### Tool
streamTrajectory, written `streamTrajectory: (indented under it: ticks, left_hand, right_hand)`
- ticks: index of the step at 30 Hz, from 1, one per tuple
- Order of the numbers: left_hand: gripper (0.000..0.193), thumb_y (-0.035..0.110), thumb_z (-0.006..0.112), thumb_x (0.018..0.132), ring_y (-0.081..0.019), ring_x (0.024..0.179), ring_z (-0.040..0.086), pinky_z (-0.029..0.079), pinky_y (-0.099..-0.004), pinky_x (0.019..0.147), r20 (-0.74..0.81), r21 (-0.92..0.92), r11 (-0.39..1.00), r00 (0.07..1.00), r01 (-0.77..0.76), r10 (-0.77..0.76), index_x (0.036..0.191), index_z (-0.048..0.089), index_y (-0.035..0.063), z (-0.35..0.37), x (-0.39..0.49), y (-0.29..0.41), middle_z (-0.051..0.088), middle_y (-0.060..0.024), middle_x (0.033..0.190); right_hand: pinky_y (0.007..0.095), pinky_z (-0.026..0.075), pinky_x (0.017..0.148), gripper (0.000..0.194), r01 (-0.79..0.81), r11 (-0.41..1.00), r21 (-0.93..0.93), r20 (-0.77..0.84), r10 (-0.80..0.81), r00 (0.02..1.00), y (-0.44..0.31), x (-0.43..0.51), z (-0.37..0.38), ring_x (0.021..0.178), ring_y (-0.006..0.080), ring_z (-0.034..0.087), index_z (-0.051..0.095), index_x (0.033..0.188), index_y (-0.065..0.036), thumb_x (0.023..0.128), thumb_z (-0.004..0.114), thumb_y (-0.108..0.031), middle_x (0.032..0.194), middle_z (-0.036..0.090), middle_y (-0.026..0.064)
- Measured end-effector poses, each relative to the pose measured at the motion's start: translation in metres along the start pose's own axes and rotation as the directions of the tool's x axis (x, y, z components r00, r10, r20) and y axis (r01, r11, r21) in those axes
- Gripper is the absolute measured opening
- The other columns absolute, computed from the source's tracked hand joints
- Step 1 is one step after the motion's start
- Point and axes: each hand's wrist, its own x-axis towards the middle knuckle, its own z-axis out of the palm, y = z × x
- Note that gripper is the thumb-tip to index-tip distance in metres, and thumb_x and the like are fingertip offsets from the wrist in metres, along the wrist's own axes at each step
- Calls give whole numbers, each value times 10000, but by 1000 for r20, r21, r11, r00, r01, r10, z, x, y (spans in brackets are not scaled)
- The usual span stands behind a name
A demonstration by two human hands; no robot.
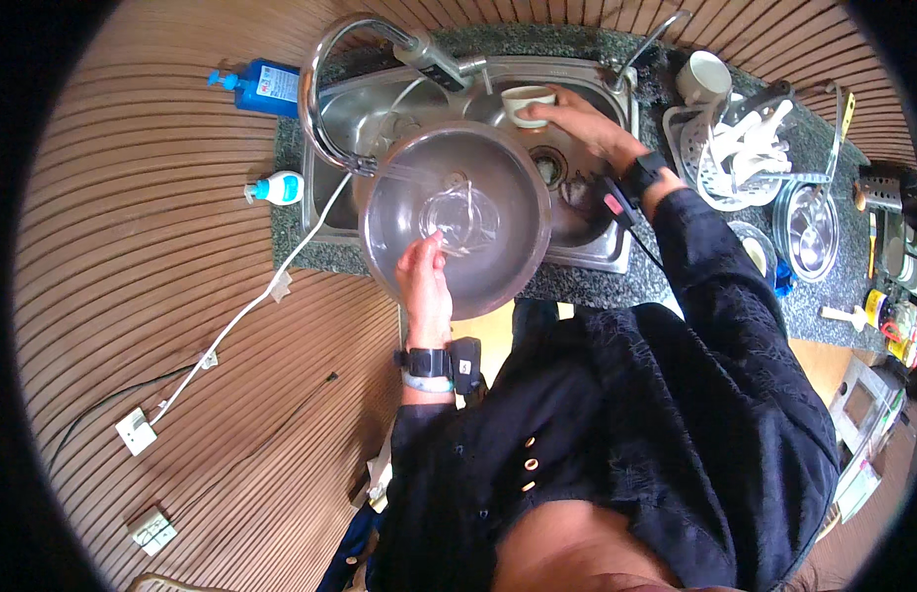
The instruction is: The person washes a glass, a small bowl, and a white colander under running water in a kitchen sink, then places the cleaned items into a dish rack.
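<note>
Over the double sink, my left hand (427,285) reaches into a large round metal basin (514,274), its fingers on the near rim of a clear glass vessel (455,214). A thin stream of water falls into the basin from the chrome faucet (310,81). Above the right sink bowl, my right hand (573,118) is closed around a small white cup (524,103), which is tilted. Below that cup lies the sink drain (549,164). The base of the glass vessel is blurred by water and glare.
Right of the sink (614,255) stand a white mug (704,77), a white perforated basket (714,196) of spoons and stacked metal bowls (810,229). To the left are a blue pump bottle (270,89) and a white pump bottle (282,188). A white cable (240,318) runs up the slatted wall.
</note>
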Motion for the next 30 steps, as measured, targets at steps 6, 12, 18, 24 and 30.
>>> streamTrajectory:
  ticks: [6,12,18,24,30]
  left_hand:
    - [203,49,715,868,-45,658,431,343,-214,629,-6,41,998,999,-44,44,709,607,112,-7,1,17,506,72,685]
    - [154,36,719,865,-39,668,432,349,-213,632,-60,49,997,997,-54,57,749,640,98,-19,0,30,526,75,715]
    - [154,33,721,860,-41,667,424,348,-213,637,-70,41,998,996,-52,55,746,635,92,-19,11,31,517,75,709]
    - [181,37,713,867,-50,660,419,340,-222,630,-26,39,997,997,-72,73,724,616,91,-5,16,34,507,68,689]
    - [222,75,694,908,-42,653,400,327,-211,624,75,215,970,993,-110,96,713,590,89,23,25,42,515,60,707]
  right_hand:
    - [327,442,1066,761,-2,991,130,89,-10,996,2,74,21,1202,206,576,419,1416,11,836,762,-344,1338,571,128]
    - [317,484,1038,661,30,999,45,134,-36,990,-11,97,23,1171,200,603,501,1377,9,867,737,-337,1284,617,126]
    - [310,490,1042,606,-17,996,87,124,6,992,-11,111,21,1163,206,619,543,1331,46,881,731,-312,1264,633,126]
    - [311,483,1022,728,-8,996,-89,161,23,987,-26,91,16,1143,183,623,453,1414,14,843,772,-303,1298,614,117]
    - [375,450,1055,756,267,878,-398,-12,-296,955,8,6,15,1234,296,562,463,1394,5,745,787,-208,1324,568,188]
